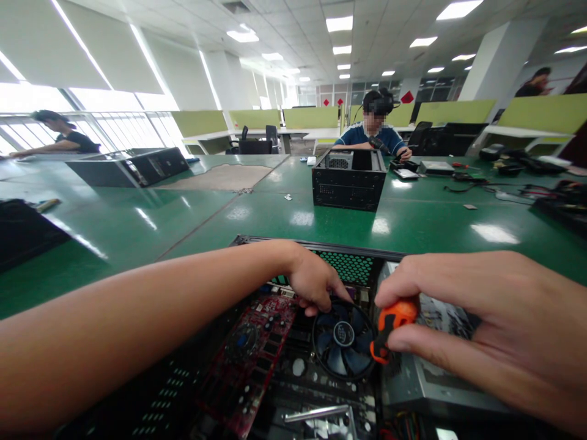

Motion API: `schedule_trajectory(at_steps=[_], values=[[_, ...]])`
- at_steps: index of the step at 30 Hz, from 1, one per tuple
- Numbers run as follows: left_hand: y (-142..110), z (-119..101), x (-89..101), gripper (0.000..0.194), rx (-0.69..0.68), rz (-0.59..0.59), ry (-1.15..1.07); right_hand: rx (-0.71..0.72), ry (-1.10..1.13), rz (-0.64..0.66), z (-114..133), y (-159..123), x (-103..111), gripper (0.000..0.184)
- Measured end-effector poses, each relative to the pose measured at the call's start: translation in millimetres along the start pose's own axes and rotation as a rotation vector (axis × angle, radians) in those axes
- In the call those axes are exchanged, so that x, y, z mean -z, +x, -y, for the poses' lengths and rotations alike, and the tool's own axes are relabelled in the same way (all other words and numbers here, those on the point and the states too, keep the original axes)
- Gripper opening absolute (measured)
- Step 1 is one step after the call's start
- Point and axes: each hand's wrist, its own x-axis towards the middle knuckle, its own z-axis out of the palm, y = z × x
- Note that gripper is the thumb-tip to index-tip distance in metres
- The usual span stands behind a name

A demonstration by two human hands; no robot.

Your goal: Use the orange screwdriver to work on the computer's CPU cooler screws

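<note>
An open computer case (279, 244) lies before me on the green table. Inside it is a round black cooling fan (337, 360) with a pale label at its hub. My left hand (316, 281) reaches over the case, its index finger pointing down at the fan's upper rim and its other fingers curled. Whether it pinches anything there is hidden. My right hand (458, 318) grips an orange and black screwdriver (398, 321) by its handle at the fan's right edge; the tip is out of sight. A red circuit card (257, 342) sits left of the fan, and a silver power supply (435, 379) right of it.
Across the green table (238, 214), another black computer case (348, 183) stands in front of a co-worker (373, 131). A further case (132, 166) lies at the left, near a second person (64, 137). Cables and dark parts (518, 183) lie at the right.
</note>
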Motion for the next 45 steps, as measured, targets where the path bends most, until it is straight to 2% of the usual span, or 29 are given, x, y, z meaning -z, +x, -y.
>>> schedule_trajectory(at_steps=[4,7,10,12,15,17,19,22,25,30,36,41,45], values=[[2,1,0.7,0.022,0.002,0.011,-0.024,0.055,0.059,0.089,-3,4,3,0.017],[3,3,0.7,0.024,-0.009,0.011,-0.036,0.003,0.040,0.030,-3,5,4,0.017],[3,4,0.3,0.030,-0.019,0.009,-0.025,0.076,0.016,0.031,-2,5,4,0.014],[2,5,0.2,0.036,-0.021,0.006,-0.016,0.137,0.023,0.067,1,5,2,0.022],[1,5,0.6,0.055,-0.011,-0.003,-0.014,0.048,0.062,0.045,8,1,-4,0.033],[0,4,1.0,0.060,-0.004,-0.004,-0.011,0.006,0.070,-0.026,13,-3,-8,0.029],[0,2,1.3,0.051,-0.004,0.000,-0.010,-0.005,0.056,-0.044,15,-5,-8,0.025],[-1,-2,1.7,0.036,0.000,0.001,-0.031,-0.015,0.042,-0.008,12,-5,-3,0.029],[-2,-4,2.1,0.037,-0.002,0.006,-0.022,-0.027,0.029,-0.023,6,-5,2,0.030],[-1,3,1.7,0.056,-0.016,0.007,-0.003,-0.042,-0.021,-0.058,2,-5,1,0.034],[-5,-2,0.4,0.100,0.041,0.022,0.006,-0.021,-0.085,-0.203,-4,9,9,0.029],[-12,-17,-1.8,0.100,0.031,0.032,0.008,0.047,-0.104,-0.120,-6,20,23,0.032],[-14,-19,-3.7,0.098,0.026,0.026,-0.009,0.048,-0.104,-0.116,-5,20,25,0.032]])
